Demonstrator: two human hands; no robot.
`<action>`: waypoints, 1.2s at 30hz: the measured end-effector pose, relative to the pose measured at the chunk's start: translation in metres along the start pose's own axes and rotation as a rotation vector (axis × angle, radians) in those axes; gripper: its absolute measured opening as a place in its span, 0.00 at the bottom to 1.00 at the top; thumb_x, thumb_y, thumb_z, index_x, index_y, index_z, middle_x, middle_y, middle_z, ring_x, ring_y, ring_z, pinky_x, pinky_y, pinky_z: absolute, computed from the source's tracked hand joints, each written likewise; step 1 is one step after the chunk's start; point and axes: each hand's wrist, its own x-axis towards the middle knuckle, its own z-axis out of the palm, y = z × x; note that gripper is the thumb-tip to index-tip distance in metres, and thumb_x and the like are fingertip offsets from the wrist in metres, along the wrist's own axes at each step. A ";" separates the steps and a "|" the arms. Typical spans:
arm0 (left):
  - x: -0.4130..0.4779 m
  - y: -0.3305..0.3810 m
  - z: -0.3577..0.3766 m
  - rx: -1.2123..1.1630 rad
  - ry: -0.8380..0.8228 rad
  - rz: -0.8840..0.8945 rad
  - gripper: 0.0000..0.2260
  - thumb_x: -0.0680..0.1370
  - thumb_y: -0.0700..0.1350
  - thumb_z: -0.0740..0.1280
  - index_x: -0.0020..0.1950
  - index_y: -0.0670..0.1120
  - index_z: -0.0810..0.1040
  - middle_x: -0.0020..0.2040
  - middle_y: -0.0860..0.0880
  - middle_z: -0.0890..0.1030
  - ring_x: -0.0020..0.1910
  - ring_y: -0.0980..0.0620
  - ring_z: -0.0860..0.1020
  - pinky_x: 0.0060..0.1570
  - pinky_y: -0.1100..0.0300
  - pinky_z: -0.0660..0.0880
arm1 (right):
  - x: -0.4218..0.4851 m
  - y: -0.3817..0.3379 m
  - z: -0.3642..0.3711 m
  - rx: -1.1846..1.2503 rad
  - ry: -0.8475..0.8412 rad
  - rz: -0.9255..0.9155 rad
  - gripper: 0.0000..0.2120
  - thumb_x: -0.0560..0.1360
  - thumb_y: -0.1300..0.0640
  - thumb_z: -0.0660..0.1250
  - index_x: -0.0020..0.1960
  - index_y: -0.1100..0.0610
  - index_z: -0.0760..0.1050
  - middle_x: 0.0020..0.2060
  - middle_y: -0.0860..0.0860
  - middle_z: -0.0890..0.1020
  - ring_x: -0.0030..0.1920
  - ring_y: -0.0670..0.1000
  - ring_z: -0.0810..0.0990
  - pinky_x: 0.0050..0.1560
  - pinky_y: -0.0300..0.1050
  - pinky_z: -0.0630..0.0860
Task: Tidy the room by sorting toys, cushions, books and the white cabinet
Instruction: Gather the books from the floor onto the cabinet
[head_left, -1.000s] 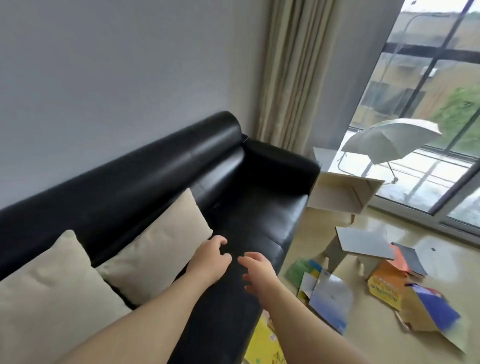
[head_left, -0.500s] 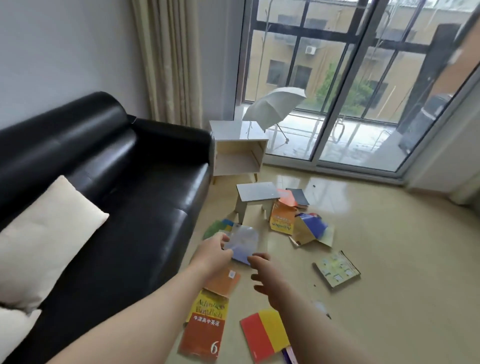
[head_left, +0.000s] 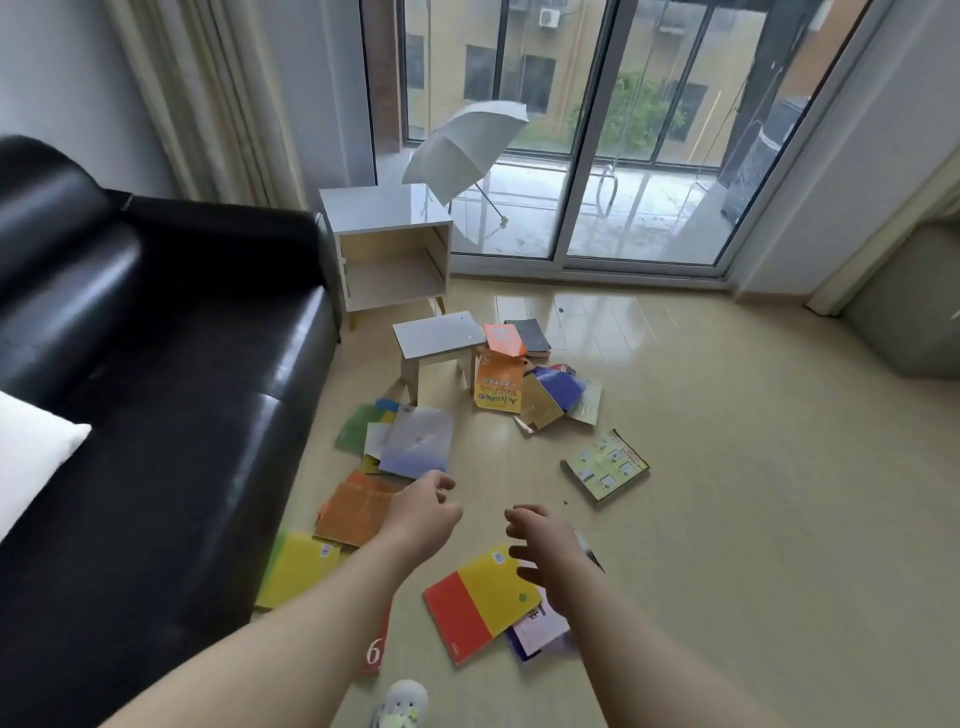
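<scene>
Right hand (head_left: 551, 555) hovers over the red-and-yellow book (head_left: 467, 605).

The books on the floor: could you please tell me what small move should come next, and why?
Probably lower the right hand onto the red-and-yellow book and grip it. That hand hovers open and empty just above the book's corner, and the book lies flat with nothing on it.

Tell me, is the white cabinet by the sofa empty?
Empty: the white cabinet has an open front, and nothing sits inside.
</scene>
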 end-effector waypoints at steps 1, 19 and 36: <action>0.006 0.002 -0.001 -0.001 -0.005 -0.003 0.17 0.78 0.41 0.60 0.67 0.46 0.69 0.62 0.46 0.75 0.56 0.48 0.74 0.53 0.58 0.72 | 0.005 -0.004 0.000 0.009 -0.002 0.007 0.04 0.78 0.56 0.61 0.52 0.54 0.72 0.46 0.53 0.74 0.45 0.53 0.72 0.43 0.44 0.67; 0.235 0.120 -0.049 0.096 -0.078 0.049 0.16 0.78 0.39 0.58 0.66 0.44 0.70 0.50 0.47 0.77 0.39 0.54 0.73 0.33 0.66 0.67 | 0.196 -0.159 -0.018 0.178 0.038 0.062 0.04 0.78 0.55 0.61 0.47 0.54 0.72 0.43 0.52 0.75 0.41 0.51 0.72 0.39 0.43 0.67; 0.619 0.337 -0.024 0.027 0.013 -0.162 0.16 0.79 0.42 0.57 0.66 0.47 0.72 0.63 0.46 0.76 0.60 0.47 0.74 0.55 0.57 0.71 | 0.565 -0.425 -0.139 0.032 -0.036 0.146 0.09 0.78 0.55 0.62 0.57 0.56 0.72 0.45 0.53 0.77 0.44 0.51 0.76 0.43 0.45 0.73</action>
